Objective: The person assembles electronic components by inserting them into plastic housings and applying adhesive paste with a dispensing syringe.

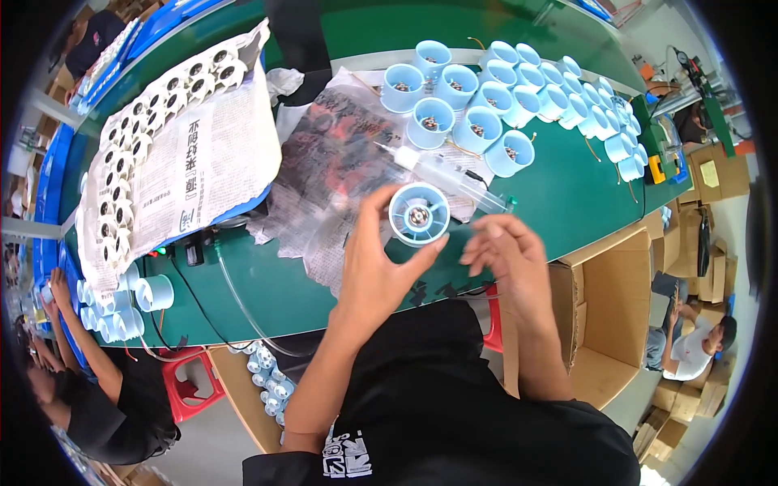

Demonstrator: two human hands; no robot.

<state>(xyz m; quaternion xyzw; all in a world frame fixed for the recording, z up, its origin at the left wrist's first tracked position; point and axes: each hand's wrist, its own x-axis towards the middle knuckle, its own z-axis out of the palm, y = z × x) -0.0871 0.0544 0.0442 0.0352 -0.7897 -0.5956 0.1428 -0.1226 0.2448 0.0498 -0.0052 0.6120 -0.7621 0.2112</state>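
My left hand (369, 267) grips a light-blue round plastic housing (419, 214), its open end facing up. Inside it are thin ribs around a shiny metal centre. My right hand (512, 253) hovers just right of the housing, apart from it. Its fingers are loosely bent, slightly blurred, and nothing shows between them. Behind the housing a clear syringe-like dispenser (454, 180) with a white tip lies across stained newspaper (324, 162) on the green table (267, 296).
Rows of blue housings (494, 99) with metal centres and wires fill the back right. White parts (121, 166) line a newspaper-covered tray (219, 154) at left. More blue housings (154, 293) stand at the left edge. A cardboard box (608, 324) stands at right; another person's arm (89, 344) reaches in at left.
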